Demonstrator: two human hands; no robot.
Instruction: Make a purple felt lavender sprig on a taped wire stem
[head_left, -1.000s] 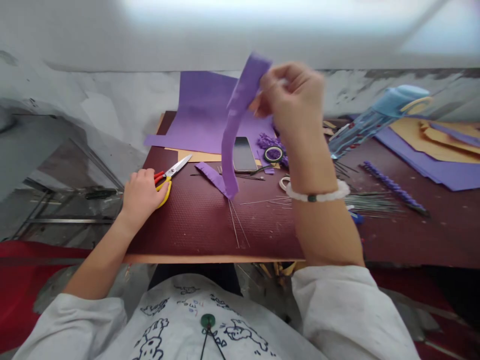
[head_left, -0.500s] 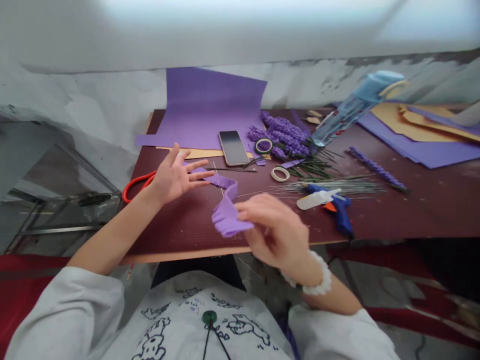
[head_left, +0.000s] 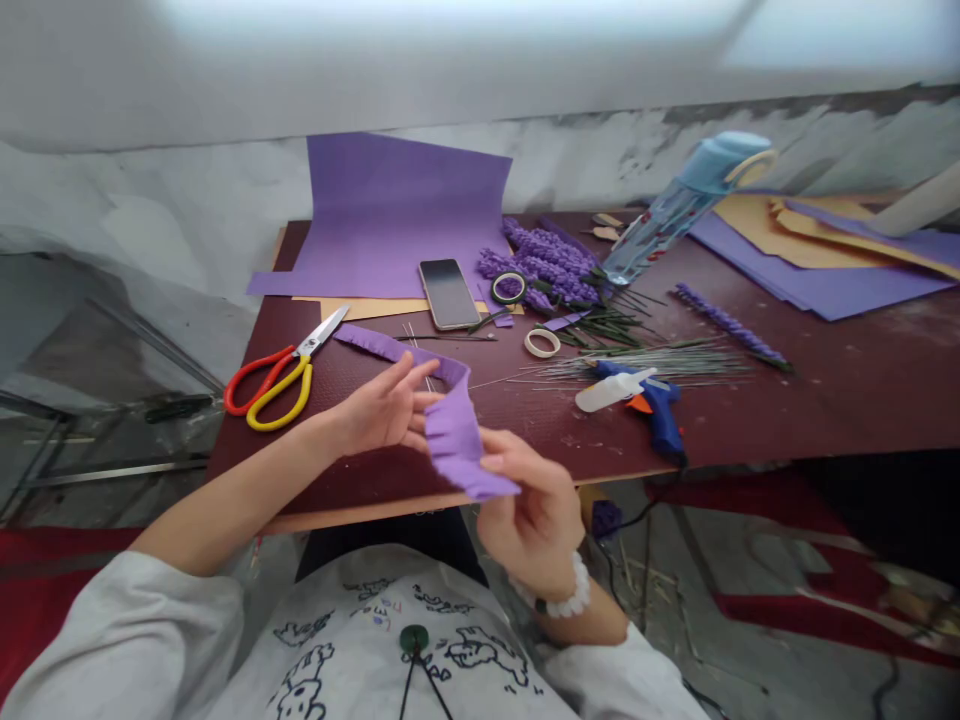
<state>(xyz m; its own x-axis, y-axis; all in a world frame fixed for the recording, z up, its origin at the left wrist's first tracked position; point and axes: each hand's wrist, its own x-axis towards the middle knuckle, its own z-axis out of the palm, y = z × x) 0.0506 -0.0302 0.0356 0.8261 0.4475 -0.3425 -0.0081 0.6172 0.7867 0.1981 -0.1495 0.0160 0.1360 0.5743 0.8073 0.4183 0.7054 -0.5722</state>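
Head view: 2 bare hands low over the near edge of a dark maroon table [head_left: 750, 420]. Left hand [head_left: 382, 408] raised, its fingers [head_left: 409, 385] spread wide and slightly curled, tips against the back of a ruffled purple paper strip [head_left: 454, 435]; no firm grip visible there. Right hand [head_left: 529, 510] just below, its fingers [head_left: 499, 462] drawn narrow and pinching the strip's lower end. Strip hanging in tight folds between the 2 hands, its flat upper length running back and left above the table.

Just beside the left hand, scissors [head_left: 274, 380] with red and yellow handles, blades angled away. Farther back, a black phone [head_left: 448, 294] on a tan sheet [head_left: 360, 308], with a large purple sheet [head_left: 397, 210] standing behind. To the right, a cluster of purple lavender spikes [head_left: 540, 265], 2 tape rolls [head_left: 541, 343], thin green wires [head_left: 645, 365], a blue glue gun [head_left: 652, 405], and a tilted clear bottle [head_left: 679, 205] with a blue cap. White bead bracelet [head_left: 559, 600] on the right wrist. Shirt [head_left: 390, 640] printed with cartoon animals, its tiny marks too small to read.
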